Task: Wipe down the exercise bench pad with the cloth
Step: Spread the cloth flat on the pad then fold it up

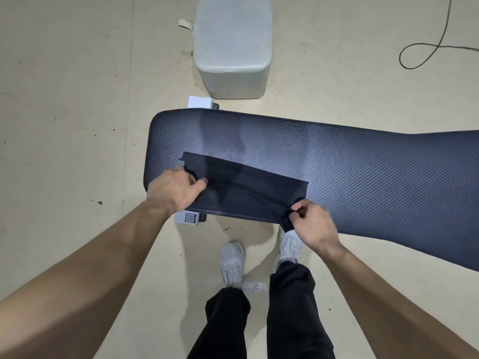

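A long dark bench pad (350, 161) with a ribbed, carbon-like texture stretches from the middle of the view to the right edge. A black cloth (246, 180) lies folded in a strip on the pad's near left part. My left hand (173, 189) pinches the cloth's left end near the pad's left edge. My right hand (312, 224) pinches the cloth's right corner at the pad's near edge, where a bit of cloth hangs over.
A pale grey cube stool (232, 45) stands on the beige floor beyond the pad. White bench feet (189, 217) with a QR label show under the pad's left end. A black cable (425, 47) loops at top right. My legs and white shoes (232, 260) are below.
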Demonstrator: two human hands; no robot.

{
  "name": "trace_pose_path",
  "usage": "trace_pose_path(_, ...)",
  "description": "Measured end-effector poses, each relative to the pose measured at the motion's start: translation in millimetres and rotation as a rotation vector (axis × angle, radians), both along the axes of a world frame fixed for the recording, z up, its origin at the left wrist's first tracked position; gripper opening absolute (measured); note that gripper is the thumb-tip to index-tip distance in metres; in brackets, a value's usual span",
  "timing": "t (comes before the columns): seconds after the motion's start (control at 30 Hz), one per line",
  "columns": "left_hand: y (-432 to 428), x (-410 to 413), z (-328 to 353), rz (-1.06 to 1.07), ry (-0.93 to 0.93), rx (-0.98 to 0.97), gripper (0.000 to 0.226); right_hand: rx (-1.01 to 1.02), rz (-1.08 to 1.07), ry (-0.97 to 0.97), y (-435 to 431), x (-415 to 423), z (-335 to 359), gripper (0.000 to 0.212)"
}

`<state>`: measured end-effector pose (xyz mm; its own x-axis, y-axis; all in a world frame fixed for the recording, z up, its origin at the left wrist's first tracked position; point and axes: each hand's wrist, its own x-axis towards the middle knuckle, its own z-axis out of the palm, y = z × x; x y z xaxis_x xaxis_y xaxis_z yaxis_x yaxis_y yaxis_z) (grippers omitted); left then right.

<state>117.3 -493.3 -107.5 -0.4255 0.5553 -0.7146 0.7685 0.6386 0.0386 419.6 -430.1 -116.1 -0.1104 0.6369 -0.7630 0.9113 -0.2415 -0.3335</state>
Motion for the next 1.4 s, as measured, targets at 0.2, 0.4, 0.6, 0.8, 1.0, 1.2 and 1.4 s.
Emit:
trace_pose_path(0.2, 6.3, -8.1, -29.0, 0.719, 0.007, 0.211, 0.062, 0.157, -0.268, -0.168, 5.7, -19.6, -10.3, 0.039)
trace_pose_path(0.4, 16.3, -11.0, -34.2, 0.797, 0.01, 0.322, 0.024, 0.222, -0.329, -0.211, 17.7, -28.3, -16.1, 0.017)
trace_pose_path(0.6, 25.8, -17.0, -36.5, 1.084, -0.214, 0.417, 0.019, 0.145, -0.392, -0.181, 34.9, -26.8, -15.2, 0.019)
trace_pose_path(0.8, 44.6, -25.4, -36.6, 1.169, -0.302, 0.507, 0.025, 0.147, -0.717, 0.067, 49.0, -30.4, -11.5, 0.026)
trace_pose_path(1.0, 70.8, -27.7, -15.3, 1.574, -0.627, 0.481, 0.012, -0.15, -1.3, 0.471, 90.3, -28.0, -15.4, 0.023)
trace_pose_path(1.2, 50.6, -14.3, -21.2, 0.994, -0.272, 0.607, 0.019, 0.208, -0.959, 0.335, 81.9, -26.8, -15.4, 0.012)
trace_pose_path(1.4, -29.3, 27.1, -24.0, -0.369, -0.016, 0.274, 0.049, 0.307, 0.219, -0.086, 36.1, -16.3, -12.1, 0.032)
